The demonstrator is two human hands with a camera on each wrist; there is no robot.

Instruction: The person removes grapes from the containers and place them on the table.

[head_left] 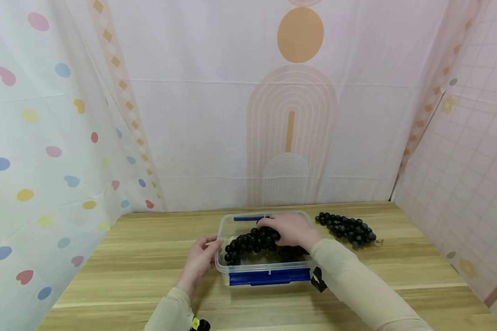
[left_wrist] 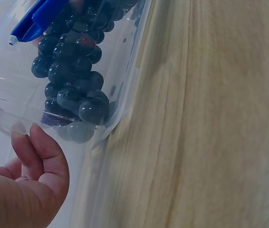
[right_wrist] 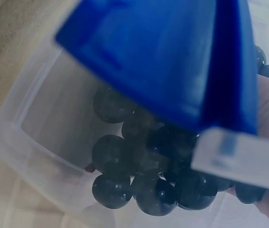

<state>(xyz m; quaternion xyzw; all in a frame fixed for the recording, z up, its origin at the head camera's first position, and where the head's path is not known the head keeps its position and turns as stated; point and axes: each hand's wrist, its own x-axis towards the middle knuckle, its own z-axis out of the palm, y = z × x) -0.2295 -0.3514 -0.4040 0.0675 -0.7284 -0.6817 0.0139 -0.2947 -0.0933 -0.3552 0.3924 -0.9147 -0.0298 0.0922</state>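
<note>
A clear plastic container [head_left: 222, 230] with blue latches [head_left: 269, 276] stands on the table, its lid off. My left hand [head_left: 200, 257] pinches its left wall at the rim, and in the left wrist view the fingers [left_wrist: 49, 152] lie against the outside. Inside, my right hand [head_left: 290, 228] holds a bunch of black grapes [head_left: 244, 243], palm down and fingers over the top; the fingertips are mostly hidden. More dark grapes [head_left: 291, 253] show beneath that hand. Through the clear wall, grapes [right_wrist: 134, 166] also appear in the right wrist view, behind a blue latch [right_wrist: 162, 57].
Another bunch of black grapes [head_left: 348, 228] lies on the wooden table [head_left: 149, 243], right of the container, its stem toward the right. Patterned curtains [head_left: 190, 138] hang behind the table and along both sides.
</note>
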